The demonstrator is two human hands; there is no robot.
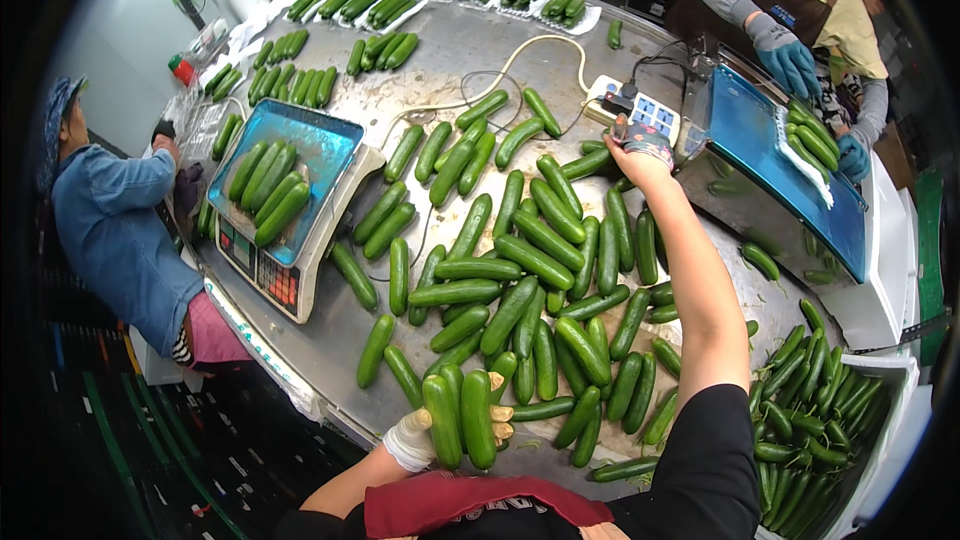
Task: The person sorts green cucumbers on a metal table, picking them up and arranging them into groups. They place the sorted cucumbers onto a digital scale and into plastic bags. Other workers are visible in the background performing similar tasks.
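My left hand (pixel 414 436), in a pale glove, is wrapped around a bunch of cucumbers (pixel 477 420) close to my body at the table's front edge. Its yellowed fingertips show on the bunch's right side. My right hand (pixel 639 148), wearing a floral fingerless glove, reaches far forward beside a white power strip (pixel 657 117). Cucumbers (pixel 587 163) lie by its palm; whether the fingers grip one is hidden. Between my hands spreads a loose heap of cucumbers (pixel 536 259) on the metal table (pixel 517 60).
A scale (pixel 341 187) with cucumbers on its blue pan stands left; another blue-pan scale (pixel 780 165) stands right, where a gloved co-worker (pixel 784 52) handles a tray. A crate (pixel 896 420) of thinner green produce sits at lower right. Someone in denim (pixel 124 240) works at left. A cable (pixel 450 106) crosses the table.
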